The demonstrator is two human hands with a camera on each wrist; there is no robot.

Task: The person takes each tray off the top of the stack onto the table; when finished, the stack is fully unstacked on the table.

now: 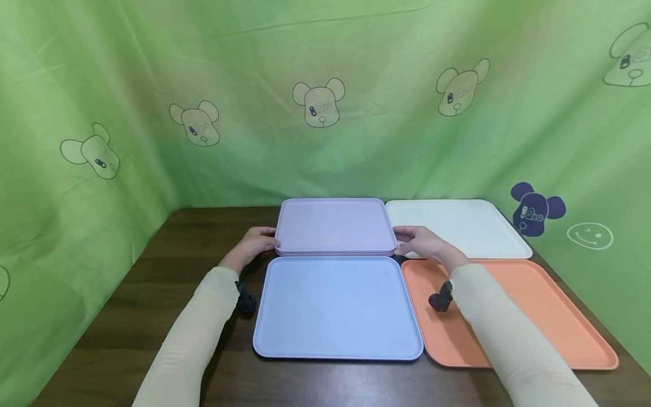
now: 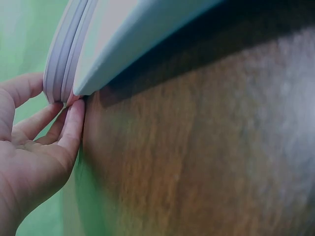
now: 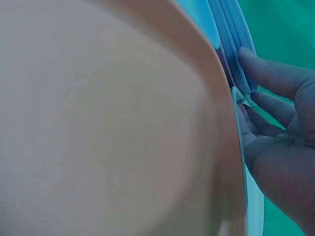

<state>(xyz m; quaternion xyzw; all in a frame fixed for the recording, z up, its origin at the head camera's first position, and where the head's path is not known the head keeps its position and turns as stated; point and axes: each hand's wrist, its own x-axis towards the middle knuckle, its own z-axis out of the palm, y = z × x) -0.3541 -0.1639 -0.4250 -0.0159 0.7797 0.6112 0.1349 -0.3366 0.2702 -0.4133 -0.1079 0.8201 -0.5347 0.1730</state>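
Observation:
Two stacked lilac trays (image 1: 335,225) lie at the back middle of the dark wooden table, one right on top of the other. At their left edge my left hand (image 1: 256,243) grips the stack, the thumb against the side and the fingertips at the underside in the left wrist view. My right hand (image 1: 423,243) holds the opposite edge the same way, over the corner of a white tray (image 1: 458,226). A blue tray (image 1: 338,308) lies just in front of the lilac ones. Under my right forearm is an orange tray (image 1: 539,311).
Brown tabletop (image 1: 137,316) shows to the left and along the front. A green cloth (image 1: 254,169) printed with bear heads hangs behind the table and at both sides. The four tray places sit close together, edges nearly meeting.

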